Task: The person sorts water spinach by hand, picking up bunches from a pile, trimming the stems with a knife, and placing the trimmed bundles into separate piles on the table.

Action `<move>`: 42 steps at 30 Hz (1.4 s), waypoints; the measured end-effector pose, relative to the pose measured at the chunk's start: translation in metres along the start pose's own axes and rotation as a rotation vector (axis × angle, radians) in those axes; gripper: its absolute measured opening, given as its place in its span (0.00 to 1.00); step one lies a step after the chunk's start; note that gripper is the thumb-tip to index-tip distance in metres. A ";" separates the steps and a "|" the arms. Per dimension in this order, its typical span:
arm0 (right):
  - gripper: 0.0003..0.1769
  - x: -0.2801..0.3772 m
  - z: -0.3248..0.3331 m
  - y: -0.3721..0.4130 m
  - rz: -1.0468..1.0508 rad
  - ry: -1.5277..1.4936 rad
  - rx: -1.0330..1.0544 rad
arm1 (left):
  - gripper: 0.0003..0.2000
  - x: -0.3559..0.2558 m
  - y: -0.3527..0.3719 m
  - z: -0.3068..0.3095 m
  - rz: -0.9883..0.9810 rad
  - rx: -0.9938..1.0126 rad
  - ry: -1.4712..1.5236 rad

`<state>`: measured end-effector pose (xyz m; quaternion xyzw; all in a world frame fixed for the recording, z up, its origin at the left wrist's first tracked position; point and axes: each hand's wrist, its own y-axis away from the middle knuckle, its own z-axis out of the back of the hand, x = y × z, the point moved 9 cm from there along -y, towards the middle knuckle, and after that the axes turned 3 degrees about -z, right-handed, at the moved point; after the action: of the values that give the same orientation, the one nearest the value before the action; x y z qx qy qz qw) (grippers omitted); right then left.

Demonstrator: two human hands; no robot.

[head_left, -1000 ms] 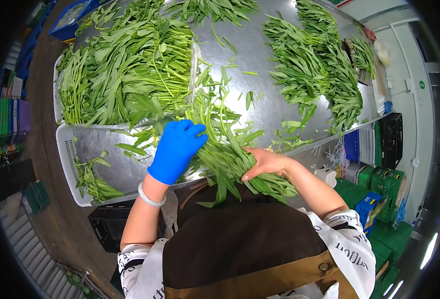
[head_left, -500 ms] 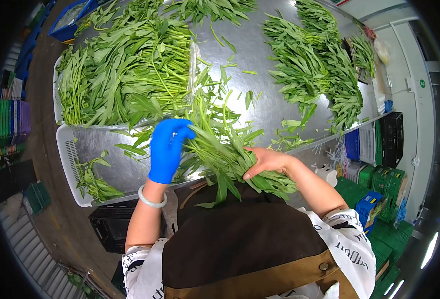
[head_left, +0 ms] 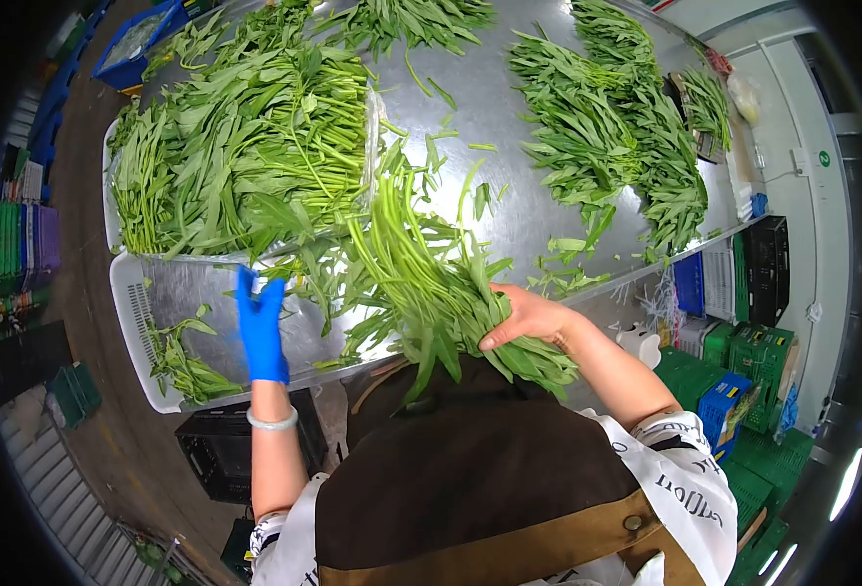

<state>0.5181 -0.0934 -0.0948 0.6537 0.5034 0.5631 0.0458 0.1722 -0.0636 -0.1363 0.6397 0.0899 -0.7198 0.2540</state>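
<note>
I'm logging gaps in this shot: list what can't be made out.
Right hand, head view: fingers largely hidden beneath the held greens.
Left hand, head view: outline blurred, apparently by motion.
Far greens, head view: cut off by the picture's upper edge.

Glossy metal table [head_left: 489, 98]; matt cloth apron [head_left: 480, 469]; plastic basket [head_left: 137, 327]; matt greens [head_left: 439, 293].
</note>
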 end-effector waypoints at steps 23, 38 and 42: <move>0.51 0.075 0.016 0.008 0.476 0.856 -0.682 | 0.13 -0.072 0.038 -0.163 -0.173 0.702 0.041; 0.19 -0.059 -0.003 -0.020 0.077 -0.505 0.055 | 0.02 -0.079 0.166 -0.266 -1.517 1.154 -0.936; 0.16 -0.045 0.000 -0.019 0.101 -0.556 -0.028 | 0.03 -0.081 0.162 -0.274 -1.478 1.220 -1.026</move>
<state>0.5127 -0.1162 -0.1379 0.8067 0.4303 0.3707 0.1631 0.4939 -0.0574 -0.0720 0.0690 -0.0368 -0.7997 -0.5953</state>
